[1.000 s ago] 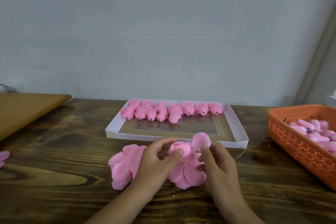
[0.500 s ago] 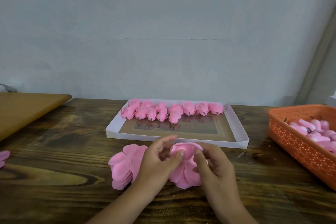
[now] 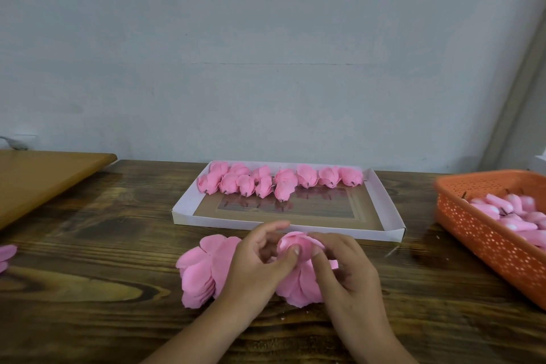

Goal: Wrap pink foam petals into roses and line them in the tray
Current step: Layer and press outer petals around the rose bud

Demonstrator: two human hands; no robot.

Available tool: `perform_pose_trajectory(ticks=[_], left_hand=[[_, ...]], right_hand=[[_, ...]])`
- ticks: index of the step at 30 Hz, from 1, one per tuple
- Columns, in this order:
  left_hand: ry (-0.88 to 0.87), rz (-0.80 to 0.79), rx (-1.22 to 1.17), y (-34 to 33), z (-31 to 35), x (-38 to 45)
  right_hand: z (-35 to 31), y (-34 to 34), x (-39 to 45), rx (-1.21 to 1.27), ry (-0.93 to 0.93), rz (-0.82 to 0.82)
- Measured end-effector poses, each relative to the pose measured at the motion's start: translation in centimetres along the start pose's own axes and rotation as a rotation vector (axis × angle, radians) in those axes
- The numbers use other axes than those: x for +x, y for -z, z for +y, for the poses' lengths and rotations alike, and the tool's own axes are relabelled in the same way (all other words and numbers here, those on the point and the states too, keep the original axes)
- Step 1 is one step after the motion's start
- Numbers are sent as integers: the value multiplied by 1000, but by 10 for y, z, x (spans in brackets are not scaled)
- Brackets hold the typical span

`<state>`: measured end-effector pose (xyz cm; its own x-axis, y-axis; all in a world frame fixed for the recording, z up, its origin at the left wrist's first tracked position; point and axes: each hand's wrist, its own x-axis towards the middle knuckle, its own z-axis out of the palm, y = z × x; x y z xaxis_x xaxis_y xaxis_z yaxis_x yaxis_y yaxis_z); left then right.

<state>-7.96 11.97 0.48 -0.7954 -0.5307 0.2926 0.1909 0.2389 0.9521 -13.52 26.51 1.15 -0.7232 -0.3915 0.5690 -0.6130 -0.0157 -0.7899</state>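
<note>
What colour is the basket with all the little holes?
Orange: the perforated plastic basket at the right, in the head view.

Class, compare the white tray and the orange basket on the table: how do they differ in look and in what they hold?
The tray is white, shallow and solid-walled; the basket is orange, deeper and perforated. The tray holds roses lined along its far edge, with much of its floor bare; the basket holds pink pieces heaped loosely. The tray lies mid-table; the basket sits at the right edge, partly out of view. Both rest on the wooden table.

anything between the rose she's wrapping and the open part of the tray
Only the tray's low near wall stands between. The rose, held by the left hand and right hand, must lift over it; the floor before the finished roses is bare.
</note>
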Motion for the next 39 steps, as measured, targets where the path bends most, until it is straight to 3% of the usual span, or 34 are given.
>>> perform_pose_trajectory(ticks=[21, 29, 39], left_hand=[[-19, -21, -2, -2, -2, 0], [-63, -60, 65, 1, -2, -4], [-143, -61, 130, -1, 0, -8]], right_hand=[[-9, 1, 0, 37, 13, -64], [3, 1, 1, -76, 130, 11], [5, -2, 0, -96, 93, 103]])
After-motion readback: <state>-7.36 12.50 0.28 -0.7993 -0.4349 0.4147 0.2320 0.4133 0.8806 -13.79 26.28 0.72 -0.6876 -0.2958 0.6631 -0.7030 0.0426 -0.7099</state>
